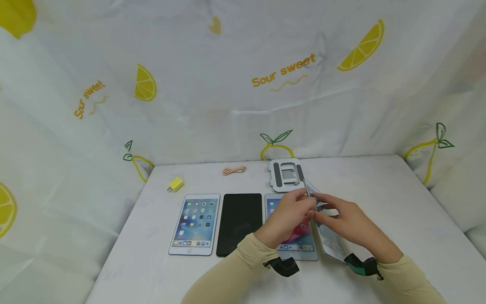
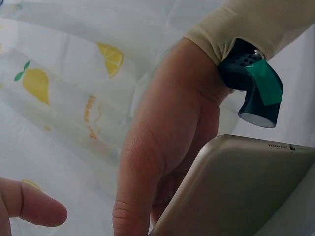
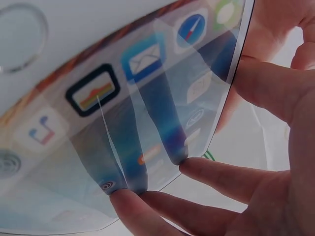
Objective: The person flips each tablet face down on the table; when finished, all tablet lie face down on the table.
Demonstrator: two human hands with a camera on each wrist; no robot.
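A white-framed tablet point(image 1: 331, 241) stands tilted on its long edge at the right of the row, its lit screen facing right. Its plain metallic back point(image 2: 241, 191) fills the lower right of the left wrist view. My left hand point(image 1: 290, 213) grips near its upper edge, fingers curled; most of those fingers are hidden. From the right, my right hand point(image 1: 347, 221) holds the same edge. In the right wrist view several right fingertips point(image 3: 189, 167) press against the screen point(image 3: 147, 113), which mirrors them. Below my left hand lies another lit tablet point(image 1: 300, 250).
Left of it lie a black tablet point(image 1: 240, 223) and a white lit tablet point(image 1: 194, 223). Behind are a silver folding stand point(image 1: 279, 186), a coiled beige cable point(image 1: 233, 170) and a yellow charger plug point(image 1: 176, 184). A white patterned cloth point(image 1: 209, 122) backs the table.
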